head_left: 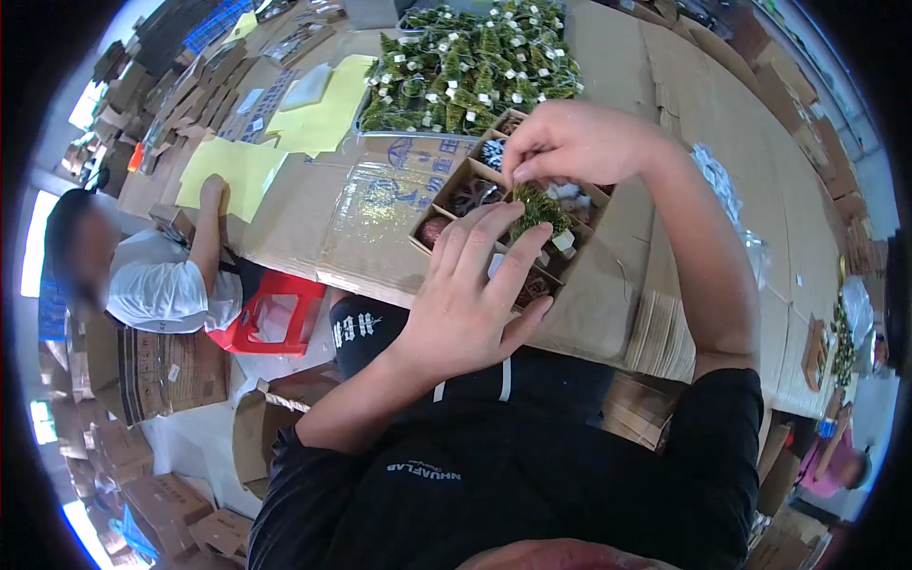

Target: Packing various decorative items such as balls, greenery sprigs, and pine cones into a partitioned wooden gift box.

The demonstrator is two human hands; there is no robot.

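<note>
A divided cardboard box (425, 214) sits tilted on the table under both my hands. My left hand (465, 294) lies over its near side with fingers spread, the fingertips at a small green bottle-brush tree (540, 211) with a white block base. My right hand (581, 142) reaches over the far right side, fingers curled and pinched close to that tree; what they pinch is hidden. Other compartments show a reddish-brown ball (433, 231), a dark snowflake-like ornament (475, 196) and a blue-and-white ornament (492, 153). My hands cover part of the box.
Beyond the box stands a clear tray heaped with similar little trees (465, 71). Yellow sheets (328, 109) lie to its left. A co-worker (161, 275) sits at the left table edge by a red stool (275, 313). Stacked cardboard (662, 332) is at the near right.
</note>
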